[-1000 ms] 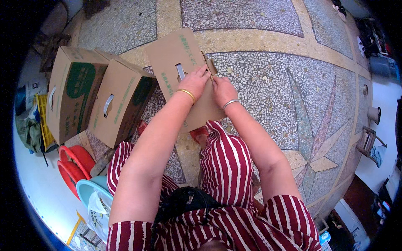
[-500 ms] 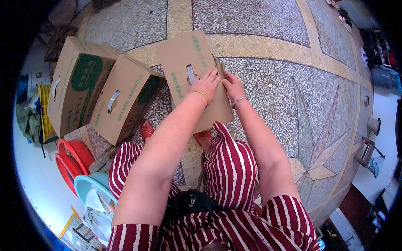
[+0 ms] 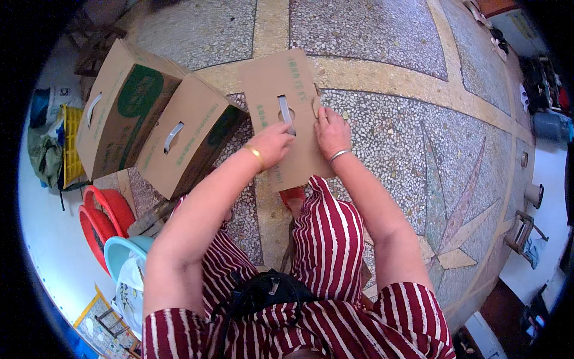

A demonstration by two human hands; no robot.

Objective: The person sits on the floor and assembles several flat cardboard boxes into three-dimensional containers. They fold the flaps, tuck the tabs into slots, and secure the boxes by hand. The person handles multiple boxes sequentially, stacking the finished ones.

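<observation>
A brown cardboard box (image 3: 299, 158) with green print stands on the floor in front of my knees. My left hand (image 3: 272, 145) has its fingers curled at the near end of the white strap handle (image 3: 284, 107) in the top panel. The handle's far part shows beyond my fingertips. My right hand (image 3: 333, 133) grips the box's right edge, thumb side on the top panel, beside a small raised piece of cardboard at that edge. Where the outer fingers of the right hand end on the box's side is partly hidden.
To the left stand two similar boxes, a nearer one (image 3: 179, 146) and a farther one (image 3: 110, 113), both with strap handles. Red basins (image 3: 98, 221) and a light blue basin (image 3: 116, 254) lie nearer on the left. A small stool (image 3: 521, 230) is at far right.
My left hand has slid from the top panel's right side back to the handle. My right hand has shifted slightly nearer along the edge, and the raised cardboard there now lies flatter.
</observation>
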